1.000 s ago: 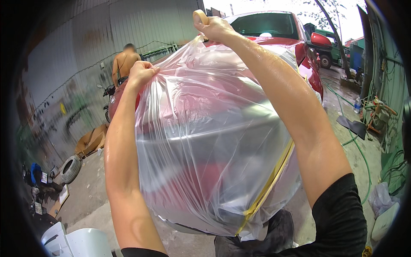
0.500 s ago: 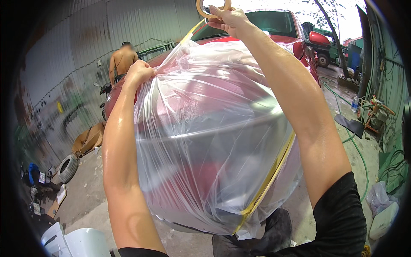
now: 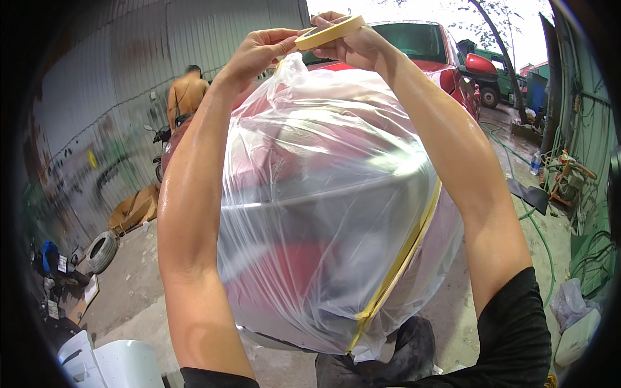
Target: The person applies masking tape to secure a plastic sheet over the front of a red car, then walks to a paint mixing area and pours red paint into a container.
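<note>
tape roll (image 3: 331, 35) in right grip (image 3: 359, 48) | car (image 3: 414, 41) behind plastic sheet (image 3: 323, 207) | left: tire (image 3: 106, 256) | right: hose (image 3: 552, 260)

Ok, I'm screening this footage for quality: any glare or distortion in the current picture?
Head view: bright glare on the plastic sheet; sky blown out white, upper right; dark corners, with the metal wall's ridges leaning toward the left.

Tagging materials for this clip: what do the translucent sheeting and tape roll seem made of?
Translucent sheeting: thin, glossy plastic film, judging by creases, highlights and red showing through. Tape roll: perhaps paper, its yellow surface looking matte; texture unclear.
</note>
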`<state>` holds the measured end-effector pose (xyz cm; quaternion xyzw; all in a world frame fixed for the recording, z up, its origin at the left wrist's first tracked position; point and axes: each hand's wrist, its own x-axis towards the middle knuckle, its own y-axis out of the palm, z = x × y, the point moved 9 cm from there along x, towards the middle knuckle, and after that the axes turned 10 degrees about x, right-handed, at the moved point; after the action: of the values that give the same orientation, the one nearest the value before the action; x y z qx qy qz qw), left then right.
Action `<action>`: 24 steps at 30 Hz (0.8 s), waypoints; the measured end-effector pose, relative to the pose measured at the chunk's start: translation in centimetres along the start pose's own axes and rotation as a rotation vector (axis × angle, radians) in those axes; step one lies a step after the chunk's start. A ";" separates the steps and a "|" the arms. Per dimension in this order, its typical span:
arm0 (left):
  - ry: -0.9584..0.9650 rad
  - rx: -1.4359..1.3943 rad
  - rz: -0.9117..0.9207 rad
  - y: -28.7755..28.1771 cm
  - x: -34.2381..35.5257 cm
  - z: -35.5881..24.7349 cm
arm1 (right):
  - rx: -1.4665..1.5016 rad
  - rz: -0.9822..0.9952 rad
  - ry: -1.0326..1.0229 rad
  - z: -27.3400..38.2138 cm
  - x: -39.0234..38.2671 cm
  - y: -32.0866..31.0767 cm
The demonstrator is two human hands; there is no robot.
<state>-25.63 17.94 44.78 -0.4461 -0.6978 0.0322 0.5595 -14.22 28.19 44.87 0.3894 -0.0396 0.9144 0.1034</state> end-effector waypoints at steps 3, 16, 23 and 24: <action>0.090 0.054 0.015 0.0 -0.3 -1.2 | -0.050 0.060 -0.034 0.9 -1.1 0.6; 0.196 0.411 0.060 1.2 -1.8 -4.8 | -0.746 0.404 0.152 1.5 -7.4 4.3; 0.296 0.446 0.038 2.4 0.3 -6.8 | -1.575 -0.202 -0.287 4.3 -6.7 4.5; 0.313 0.469 0.044 2.4 0.9 -7.0 | -1.620 -0.259 -0.371 4.3 -6.9 4.4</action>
<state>-18.53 16.76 46.74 -0.3190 -0.5662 0.1358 0.7478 -7.53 22.12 42.95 0.3405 -0.6549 0.5053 0.4470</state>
